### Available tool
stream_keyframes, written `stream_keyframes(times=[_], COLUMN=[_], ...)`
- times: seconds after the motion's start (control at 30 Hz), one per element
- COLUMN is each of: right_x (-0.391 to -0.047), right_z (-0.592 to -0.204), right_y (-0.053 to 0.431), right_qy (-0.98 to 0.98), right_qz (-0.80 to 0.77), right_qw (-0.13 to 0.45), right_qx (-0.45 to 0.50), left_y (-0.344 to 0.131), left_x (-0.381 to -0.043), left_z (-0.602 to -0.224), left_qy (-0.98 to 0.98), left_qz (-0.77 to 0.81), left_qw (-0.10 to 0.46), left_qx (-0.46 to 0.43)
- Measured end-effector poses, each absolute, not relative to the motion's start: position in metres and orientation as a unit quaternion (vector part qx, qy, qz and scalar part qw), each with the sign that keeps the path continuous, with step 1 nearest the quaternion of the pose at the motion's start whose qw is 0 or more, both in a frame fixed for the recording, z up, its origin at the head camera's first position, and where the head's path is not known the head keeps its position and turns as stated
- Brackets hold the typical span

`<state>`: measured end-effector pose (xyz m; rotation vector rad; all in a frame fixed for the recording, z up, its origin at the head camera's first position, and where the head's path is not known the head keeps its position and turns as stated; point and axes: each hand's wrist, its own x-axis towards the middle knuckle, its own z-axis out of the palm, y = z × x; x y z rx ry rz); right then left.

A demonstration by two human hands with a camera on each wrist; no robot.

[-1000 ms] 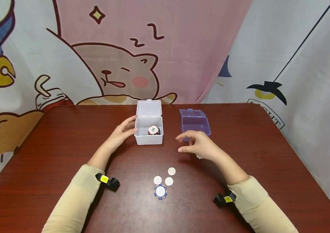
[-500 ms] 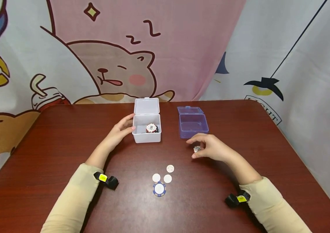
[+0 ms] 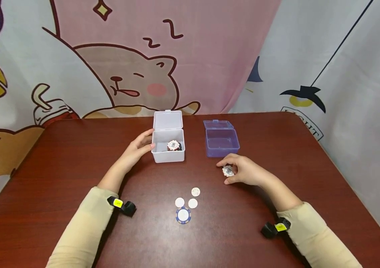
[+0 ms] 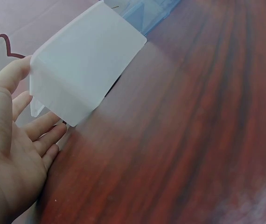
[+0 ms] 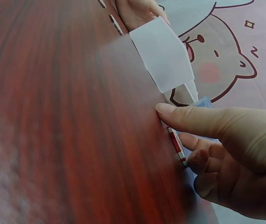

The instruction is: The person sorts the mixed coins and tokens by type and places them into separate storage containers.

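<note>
In the head view my left hand [image 3: 136, 152] rests against the left side of a white plastic box [image 3: 169, 156], thumb and fingertips at its edge. The lid stands open at the back. Inside lie several stacked poker chips, a white-and-red one [image 3: 173, 145] on top. My right hand [image 3: 246, 170] is curved around a white-edged poker chip [image 3: 228, 171] on the table, thumb on the near side and fingers on the far side. The right wrist view shows this chip's red-and-white edge [image 5: 176, 145] flat on the tabletop, with a gap to the thumb.
A translucent blue-purple box [image 3: 222, 152] stands with its lid open behind my right hand. A blue-rimmed poker chip [image 3: 183, 215] and three small white discs, one of them a patterned disc [image 3: 195, 192], lie at the front middle. A printed curtain hangs behind the wooden table [image 3: 149, 238].
My right hand has moved right from beside the purple box to the chip, which was mostly hidden under it before. My left hand stays at the white box. The head view has shifted slightly.
</note>
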<state>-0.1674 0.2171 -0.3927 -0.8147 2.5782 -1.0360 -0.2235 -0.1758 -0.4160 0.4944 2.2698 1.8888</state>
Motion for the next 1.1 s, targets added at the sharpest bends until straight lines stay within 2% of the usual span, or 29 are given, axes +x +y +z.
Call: stream_keyframes(times=[0.3,0.73,1.1], right_x=[-0.171,-0.171,-0.171], right_z=[-0.388,-0.389,-0.388], right_y=[0.227,0.232,0.229], right_qy=[0.897,0.901,0.906], right_qz=[-0.317,-0.321,-0.283], right_qw=[0.101,0.107,0.086], right_qx=[-0.292,-0.274,-0.304], left_y=[-0.177,-0.177,-0.176], left_x=[-0.223,-0.224,-0.223], left_z=[-0.414,-0.418,-0.415], left_qy=[0.753,0.753,0.747], left_qz=[0.631,0.631,0.636], left_qw=[0.073,0.073,0.072], left_qx=[0.169,0.173,0.178])
